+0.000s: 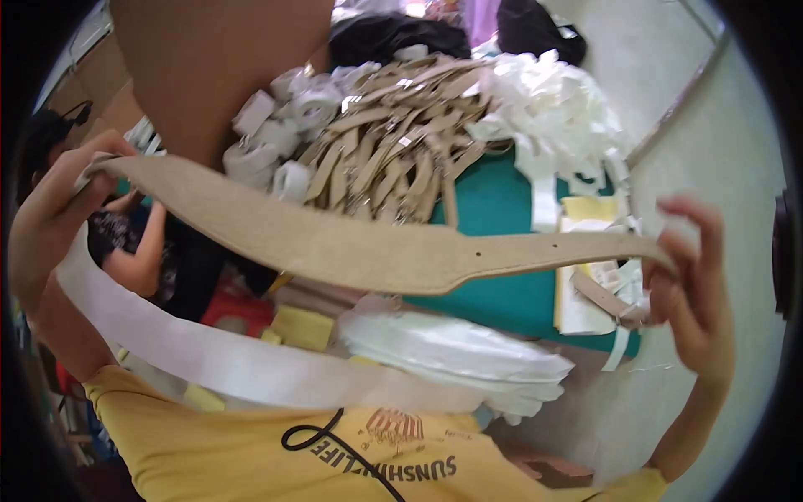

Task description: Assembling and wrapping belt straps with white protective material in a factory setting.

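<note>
A wide beige belt (335,238) is stretched across in front of me, broad in the middle and narrower toward the right, with small holes in the narrow part. My left hand (52,213) is closed on its left end. At the other end, my right hand (698,314) pinches the narrow tip, one finger raised and blurred. Below the belt a long white strip (226,347) sags from near my left hand toward my waist; its upper end is hidden. A short beige strap with a metal buckle (626,314) shows beside my right hand.
A heap of beige belts (393,138) covers the green table (489,197), between white rolls (316,109) and tangled white strips (556,109). Papers (577,309) lie at its right edge. A white plastic-wrapped bundle (443,347) is nearer me. Another person (138,247) sits at left.
</note>
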`<control>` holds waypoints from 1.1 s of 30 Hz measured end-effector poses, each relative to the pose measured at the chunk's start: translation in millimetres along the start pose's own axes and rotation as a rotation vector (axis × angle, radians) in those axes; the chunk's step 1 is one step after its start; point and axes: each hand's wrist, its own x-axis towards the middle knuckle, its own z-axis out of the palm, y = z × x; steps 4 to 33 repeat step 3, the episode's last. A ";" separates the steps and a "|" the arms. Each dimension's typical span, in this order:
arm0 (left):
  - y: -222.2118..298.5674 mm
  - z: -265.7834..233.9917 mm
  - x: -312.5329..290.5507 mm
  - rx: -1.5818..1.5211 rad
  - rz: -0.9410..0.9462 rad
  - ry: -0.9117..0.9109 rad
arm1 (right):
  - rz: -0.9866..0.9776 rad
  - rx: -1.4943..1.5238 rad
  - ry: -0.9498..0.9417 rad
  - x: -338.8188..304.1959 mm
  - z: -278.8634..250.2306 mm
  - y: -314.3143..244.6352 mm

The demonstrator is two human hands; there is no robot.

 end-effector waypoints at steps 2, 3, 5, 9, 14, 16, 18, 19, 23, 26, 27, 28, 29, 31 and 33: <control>12.0 3.8 -22.3 -0.113 0.015 -0.002 | -0.110 -0.132 0.017 29.9 21.6 -27.4; 25.6 8.9 -21.2 -0.232 0.064 0.012 | -0.352 -0.100 0.006 43.0 22.1 -12.5; 25.6 8.9 -21.2 -0.232 0.064 0.012 | -0.352 -0.100 0.006 43.0 22.1 -12.5; 25.6 8.9 -21.2 -0.232 0.064 0.012 | -0.352 -0.100 0.006 43.0 22.1 -12.5; 25.6 8.9 -21.2 -0.232 0.064 0.012 | -0.352 -0.100 0.006 43.0 22.1 -12.5; 25.6 8.9 -21.2 -0.232 0.064 0.012 | -0.352 -0.100 0.006 43.0 22.1 -12.5; 25.6 8.9 -21.2 -0.232 0.064 0.012 | -0.352 -0.100 0.006 43.0 22.1 -12.5; 25.6 8.9 -21.2 -0.232 0.064 0.012 | -0.352 -0.100 0.006 43.0 22.1 -12.5; 25.6 8.9 -21.2 -0.232 0.064 0.012 | -0.352 -0.100 0.006 43.0 22.1 -12.5; 25.6 8.9 -21.2 -0.232 0.064 0.012 | -0.352 -0.100 0.006 43.0 22.1 -12.5; 25.6 8.9 -21.2 -0.232 0.064 0.012 | -0.352 -0.100 0.006 43.0 22.1 -12.5; 25.6 8.9 -21.2 -0.232 0.064 0.012 | -0.352 -0.100 0.006 43.0 22.1 -12.5; 25.6 8.9 -21.2 -0.232 0.064 0.012 | -0.352 -0.100 0.006 43.0 22.1 -12.5; 25.6 8.9 -21.2 -0.232 0.064 0.012 | -0.352 -0.100 0.006 43.0 22.1 -12.5; 25.6 8.9 -21.2 -0.232 0.064 0.012 | -0.352 -0.100 0.006 43.0 22.1 -12.5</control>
